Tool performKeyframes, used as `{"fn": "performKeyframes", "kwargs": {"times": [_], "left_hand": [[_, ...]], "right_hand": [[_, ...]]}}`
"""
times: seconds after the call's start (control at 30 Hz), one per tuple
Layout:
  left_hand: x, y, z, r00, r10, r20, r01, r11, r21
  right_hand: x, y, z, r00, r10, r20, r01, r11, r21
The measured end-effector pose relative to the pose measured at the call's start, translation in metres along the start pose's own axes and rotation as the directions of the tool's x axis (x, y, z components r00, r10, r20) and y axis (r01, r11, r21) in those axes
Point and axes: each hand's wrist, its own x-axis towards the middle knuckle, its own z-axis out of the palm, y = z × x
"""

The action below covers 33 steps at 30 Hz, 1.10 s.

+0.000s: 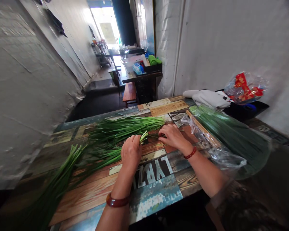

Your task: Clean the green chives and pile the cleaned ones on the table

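Slantwise, the left hand [131,150] grips the small green bunch [115,155], leaves toward eight o'clock, pale ends [144,137] toward two; the right hand [171,136], fingers curled, sits just past those ends, its pinch unclear.

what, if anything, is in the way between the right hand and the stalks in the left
Nothing visible blocks the right hand from the green stalks in the left hand; the loose pile lies farther off, beyond that gap, on the table.
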Motion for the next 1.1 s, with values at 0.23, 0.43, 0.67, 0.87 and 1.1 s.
{"fn": "performKeyframes", "kwargs": {"times": [0.23, 0.43, 0.67, 0.87, 1.1], "left_hand": [[0.001, -0.001, 0.001, 0.998, -0.054, 0.015, 0.055, 0.993, -0.102], [0.001, -0.001, 0.002, 0.998, -0.062, -0.007, 0.061, 0.991, -0.123], [0.002, -0.001, 0.000, 0.996, -0.086, -0.034, 0.076, 0.968, -0.238], [0.002, -0.001, -0.001, 0.994, -0.102, -0.036, 0.085, 0.943, -0.320], [-0.001, 0.004, 0.004, 0.997, -0.026, 0.071, 0.046, 0.952, -0.303]], "right_hand": [[0.000, 0.000, 0.003, 0.999, -0.001, 0.052, 0.004, 0.999, -0.051], [0.001, -0.001, 0.008, 0.999, 0.013, 0.043, -0.012, 0.999, -0.031], [0.006, -0.007, 0.005, 0.995, 0.074, 0.071, -0.098, 0.889, 0.447], [0.008, -0.016, -0.001, 0.986, 0.101, 0.133, -0.163, 0.754, 0.637], [0.007, -0.027, 0.000, 0.994, 0.054, 0.096, -0.101, 0.794, 0.599]]}}
